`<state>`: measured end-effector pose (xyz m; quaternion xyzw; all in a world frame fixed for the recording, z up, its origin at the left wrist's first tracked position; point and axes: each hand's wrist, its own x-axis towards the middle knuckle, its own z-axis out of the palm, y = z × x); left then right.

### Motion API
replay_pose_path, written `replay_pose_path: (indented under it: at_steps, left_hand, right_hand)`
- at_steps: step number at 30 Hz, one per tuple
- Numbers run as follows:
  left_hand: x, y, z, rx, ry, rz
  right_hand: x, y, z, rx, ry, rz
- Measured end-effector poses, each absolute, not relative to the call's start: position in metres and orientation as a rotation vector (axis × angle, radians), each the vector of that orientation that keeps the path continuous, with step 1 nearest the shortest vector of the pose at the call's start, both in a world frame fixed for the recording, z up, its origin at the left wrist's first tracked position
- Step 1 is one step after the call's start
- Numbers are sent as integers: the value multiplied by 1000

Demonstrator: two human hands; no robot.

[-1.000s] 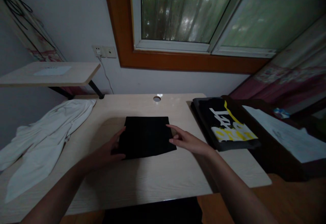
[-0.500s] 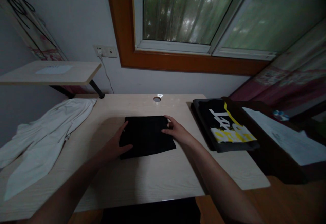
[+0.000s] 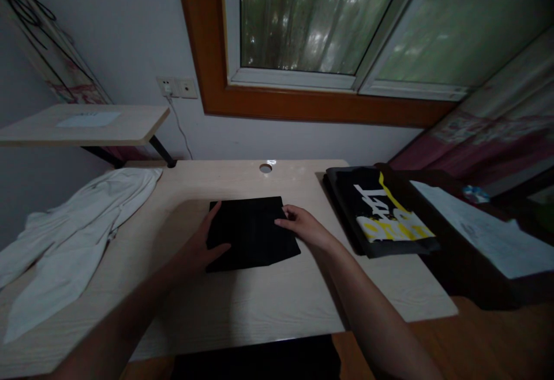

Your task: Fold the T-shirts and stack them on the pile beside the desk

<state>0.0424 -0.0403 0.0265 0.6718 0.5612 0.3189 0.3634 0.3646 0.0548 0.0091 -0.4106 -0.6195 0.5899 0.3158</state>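
A folded black garment (image 3: 251, 233) lies on the pale wooden table in front of me. My left hand (image 3: 205, 244) rests at its left edge, with thumb and forefinger spread apart over the cloth; the other fingers are mostly hidden. At the right edge, my right hand (image 3: 305, 225) pinches the cloth, its thumb on top and its fingertips partly out of sight. The garment's near right corner angles away from the front edge.
On the right stands a stack of folded dark clothes (image 3: 378, 207) with a white and yellow print on top. A crumpled white garment (image 3: 82, 230) covers the table's left side. Behind it is a raised shelf (image 3: 142, 126). The table (image 3: 277, 311) has a cable hole (image 3: 265, 168) near the wall.
My right hand has slid slightly toward me along the garment's right edge. The near right corner now looks more angled. My left hand has barely moved.
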Motion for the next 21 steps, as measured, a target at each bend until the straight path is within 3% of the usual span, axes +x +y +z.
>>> replay_pose_path:
  at_steps: [5, 15, 21]
  left_hand:
    - [42, -35, 26, 1460, 1474, 988]
    - [39, -17, 24, 1203, 1428, 935]
    - [20, -39, 40, 1228, 1307, 726]
  right_hand:
    - [366, 58, 6, -1048, -1350, 1561]
    - [376, 65, -4, -1167, -1619, 1310]
    - [384, 56, 6, -1017, -1761, 1683]
